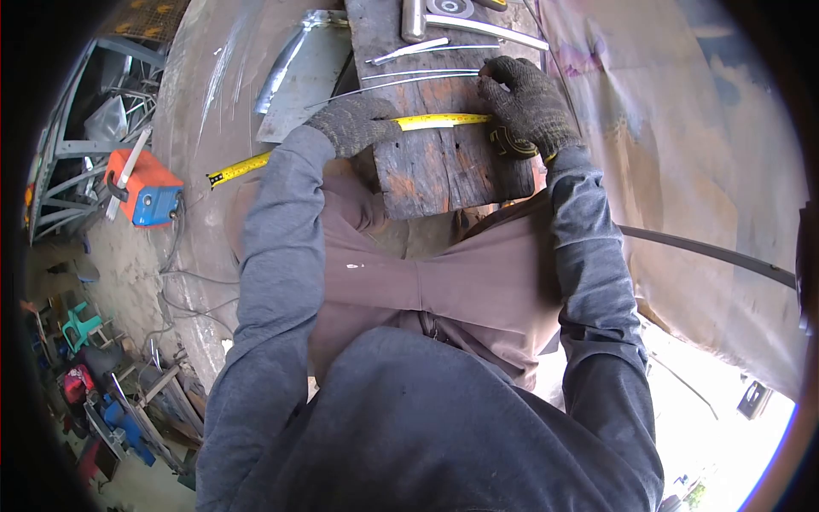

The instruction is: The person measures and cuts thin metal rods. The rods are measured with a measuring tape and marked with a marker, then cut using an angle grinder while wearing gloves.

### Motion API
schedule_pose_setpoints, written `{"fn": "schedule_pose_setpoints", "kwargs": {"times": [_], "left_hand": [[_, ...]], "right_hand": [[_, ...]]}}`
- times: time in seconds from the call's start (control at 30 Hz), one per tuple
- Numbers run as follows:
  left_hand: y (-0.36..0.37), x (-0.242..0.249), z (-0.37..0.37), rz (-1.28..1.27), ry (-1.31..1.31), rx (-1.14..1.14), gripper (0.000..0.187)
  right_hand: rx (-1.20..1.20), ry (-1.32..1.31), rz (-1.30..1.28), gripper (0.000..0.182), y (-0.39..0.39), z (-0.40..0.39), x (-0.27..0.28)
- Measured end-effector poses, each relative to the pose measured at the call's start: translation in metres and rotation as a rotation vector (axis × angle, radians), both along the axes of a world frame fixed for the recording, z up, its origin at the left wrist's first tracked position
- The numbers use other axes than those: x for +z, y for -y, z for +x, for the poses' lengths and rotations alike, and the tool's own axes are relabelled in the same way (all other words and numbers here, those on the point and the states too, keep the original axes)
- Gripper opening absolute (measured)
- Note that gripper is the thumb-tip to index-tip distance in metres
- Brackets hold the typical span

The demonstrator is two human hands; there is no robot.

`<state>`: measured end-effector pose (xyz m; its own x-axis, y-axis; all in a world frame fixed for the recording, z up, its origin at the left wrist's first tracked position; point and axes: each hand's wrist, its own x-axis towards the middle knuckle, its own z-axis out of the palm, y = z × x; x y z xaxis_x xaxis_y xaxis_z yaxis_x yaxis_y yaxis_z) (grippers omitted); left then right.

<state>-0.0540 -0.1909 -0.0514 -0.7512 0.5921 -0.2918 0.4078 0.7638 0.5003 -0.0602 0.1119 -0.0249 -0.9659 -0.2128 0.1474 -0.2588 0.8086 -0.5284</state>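
A yellow tape measure (444, 121) stretches across the near end of a worn wooden board (426, 175). My left hand (351, 125), in a dark knit glove, is closed round the blade, whose tip sticks out at the left. The tape's black case lies under my right hand (531, 104), also gloved. The right fingers are pinched near the right end of a thin metal strip (401, 83); what exactly they hold is too small to make out. Beyond it are shorter metal strips (409, 53) and a hammer (415, 21).
Bent sheet metal (307, 81) lies left of the board. An orange and blue machine (145, 189) with cables stands further left, near a metal frame (77, 147). A green stool (78, 326) and scrap lie lower left. A dark curved strip (708, 247) is at the right.
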Motion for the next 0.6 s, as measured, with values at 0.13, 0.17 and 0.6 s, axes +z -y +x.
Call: {"fn": "schedule_pose_setpoints", "kwargs": {"times": [0.13,0.17,0.6], "left_hand": [[0.001,-0.003,0.001,0.054,-0.01,-0.009,0.045],[0.002,-0.007,-0.002,0.052,-0.014,0.012,0.045],[-0.008,-0.022,-0.01,0.074,-0.015,-0.03,0.034]], "right_hand": [[0.144,-0.122,0.214,0.031,0.04,-0.027,-0.004],[0.165,-0.128,0.211,0.031,0.048,-0.031,-0.005],[0.196,-0.297,0.136,0.034,0.091,-0.054,-0.011]]}}
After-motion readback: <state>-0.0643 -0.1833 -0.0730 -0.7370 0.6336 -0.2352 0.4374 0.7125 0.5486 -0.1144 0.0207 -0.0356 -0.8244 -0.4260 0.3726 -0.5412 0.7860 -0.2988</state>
